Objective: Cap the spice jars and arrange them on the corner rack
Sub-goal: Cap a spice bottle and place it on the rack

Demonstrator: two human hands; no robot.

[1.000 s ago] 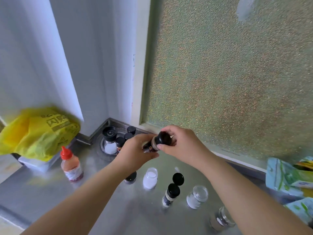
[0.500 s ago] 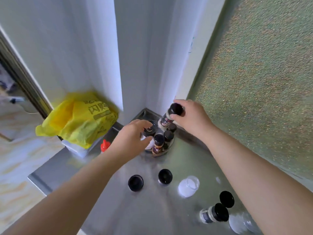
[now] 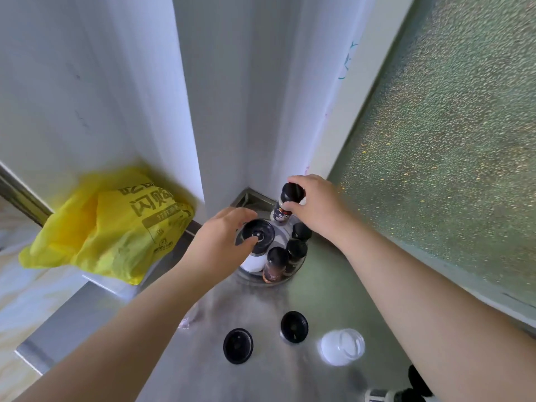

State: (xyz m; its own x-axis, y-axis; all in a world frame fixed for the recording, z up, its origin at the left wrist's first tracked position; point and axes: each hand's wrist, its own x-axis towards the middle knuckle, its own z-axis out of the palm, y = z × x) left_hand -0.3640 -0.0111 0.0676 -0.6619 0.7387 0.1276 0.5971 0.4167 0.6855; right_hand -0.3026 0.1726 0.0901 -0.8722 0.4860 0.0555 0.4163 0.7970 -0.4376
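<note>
The spice jar (image 3: 285, 205), capped in black and upright, is in my right grip (image 3: 314, 203), thumb and fingers curled round its cap and neck, its base just over the back of the corner rack (image 3: 262, 279). The counter (image 3: 203, 367) is brushed steel, running into a corner of white wall panels, with a frosted glass pane (image 3: 452, 146) beyond the right grip. My left grip (image 3: 222, 242) rests on the wide black-topped grinder (image 3: 258, 237) at the front left of the rack, fingers bent over the top; I cannot tell how firmly it holds. Three dark capped jars (image 3: 295, 250) stand in the rack just below the right grip. Nearer me than both grips, on the bare counter, lie a loose black cap (image 3: 237, 346), a capped jar (image 3: 293, 327) and an uncapped clear jar (image 3: 342, 346) of white powder. A yellow plastic bag (image 3: 113, 224) sits to the left of the left grip.
</note>
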